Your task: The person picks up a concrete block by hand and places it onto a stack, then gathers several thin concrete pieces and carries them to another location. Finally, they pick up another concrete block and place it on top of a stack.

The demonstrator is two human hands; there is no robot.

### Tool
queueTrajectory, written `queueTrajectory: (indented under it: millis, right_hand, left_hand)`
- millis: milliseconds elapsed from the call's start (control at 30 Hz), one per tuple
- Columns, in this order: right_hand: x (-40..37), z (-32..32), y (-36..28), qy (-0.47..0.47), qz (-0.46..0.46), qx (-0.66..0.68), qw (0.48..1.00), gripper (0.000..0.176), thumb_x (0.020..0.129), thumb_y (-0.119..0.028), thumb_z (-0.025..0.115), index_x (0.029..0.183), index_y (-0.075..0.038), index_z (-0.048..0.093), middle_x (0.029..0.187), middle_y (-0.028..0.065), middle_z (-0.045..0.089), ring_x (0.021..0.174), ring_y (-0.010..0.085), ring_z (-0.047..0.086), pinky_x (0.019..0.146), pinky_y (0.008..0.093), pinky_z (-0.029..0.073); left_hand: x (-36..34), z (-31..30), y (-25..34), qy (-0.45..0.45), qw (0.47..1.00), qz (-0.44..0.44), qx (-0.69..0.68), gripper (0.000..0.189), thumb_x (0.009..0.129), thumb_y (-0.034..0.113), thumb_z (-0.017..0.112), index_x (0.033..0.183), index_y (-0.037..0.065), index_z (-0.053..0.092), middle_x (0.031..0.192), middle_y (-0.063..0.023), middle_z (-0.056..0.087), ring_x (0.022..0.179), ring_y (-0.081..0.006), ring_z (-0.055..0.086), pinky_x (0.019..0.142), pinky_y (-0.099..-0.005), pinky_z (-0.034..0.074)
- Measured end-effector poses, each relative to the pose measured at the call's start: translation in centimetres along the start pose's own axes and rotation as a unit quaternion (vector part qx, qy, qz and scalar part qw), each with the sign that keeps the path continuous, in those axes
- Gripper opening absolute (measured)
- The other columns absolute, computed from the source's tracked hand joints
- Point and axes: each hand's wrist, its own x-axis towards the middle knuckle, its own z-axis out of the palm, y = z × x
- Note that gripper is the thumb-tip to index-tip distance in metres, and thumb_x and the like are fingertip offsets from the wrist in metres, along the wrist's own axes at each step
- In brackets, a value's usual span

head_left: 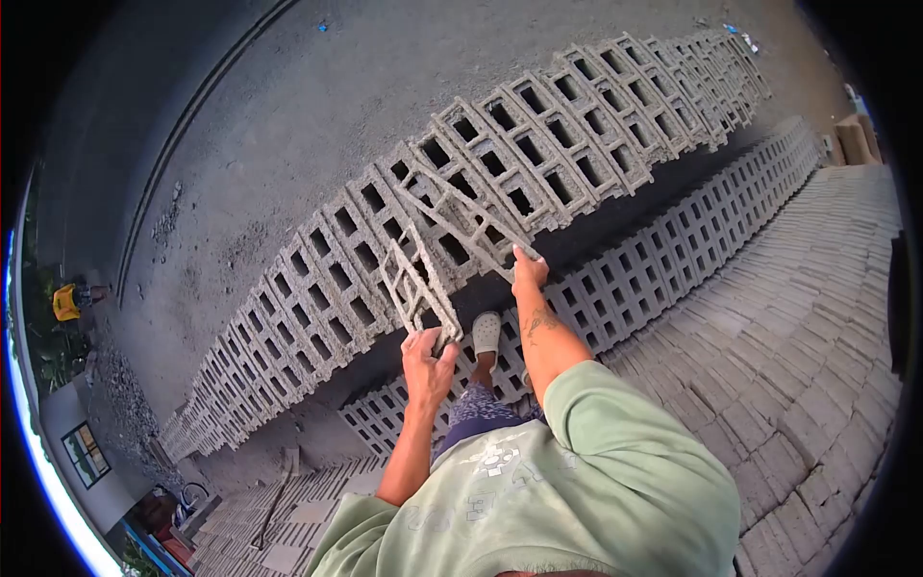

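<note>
My left hand (430,363) is closed round the near end of a grey metal frame (420,288) with rectangular openings, which is crusted with cement. In my right hand (529,271) is the near end of a second such frame (452,207), its fingers wrapped round the edge. Both frames lean at an angle over a long row of grey hollow concrete blocks (538,135). The far ends of the frames reach up over the blocks; whether they touch them I cannot tell.
Another row of hollow blocks (673,240) runs beside my foot (486,337). Stacked blocks (798,317) fill the right side. A yellow object (65,302) and a building with a window (87,454) are at the far left.
</note>
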Motion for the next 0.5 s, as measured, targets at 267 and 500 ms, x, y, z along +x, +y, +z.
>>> queueTrajectory:
  millis: [267, 500]
  right_hand:
    - [-1.2, -0.5, -2.1, -0.124, 0.065, -0.096, 0.986, 0.054, 0.059, -0.037, 0.080, 0.095, 0.001, 0.065, 0.098, 0.0180, 0.064, 0.092, 0.0303, 0.061, 0.082, 0.0388, 0.049]
    - [-1.0, -5.4, -4.7, -0.092, 0.022, -0.174, 0.980, 0.042, 0.066, -0.030, 0.073, 0.092, 0.002, 0.066, 0.098, 0.0207, 0.063, 0.094, 0.0341, 0.060, 0.081, 0.0394, 0.049]
  left_hand:
    - [-4.8, -4.6, 4.8, 0.086, 0.968, -0.126, -0.200, 0.012, 0.078, 0.010, 0.062, 0.080, -0.002, 0.060, 0.068, 0.0004, 0.055, 0.060, -0.0061, 0.047, 0.055, -0.0207, 0.037]
    - [-8.9, 0.2, 8.1, 0.071, 0.952, -0.170, -0.245, 0.012, 0.080, 0.012, 0.059, 0.081, 0.000, 0.060, 0.067, -0.0016, 0.057, 0.062, -0.0081, 0.050, 0.060, -0.0219, 0.039]
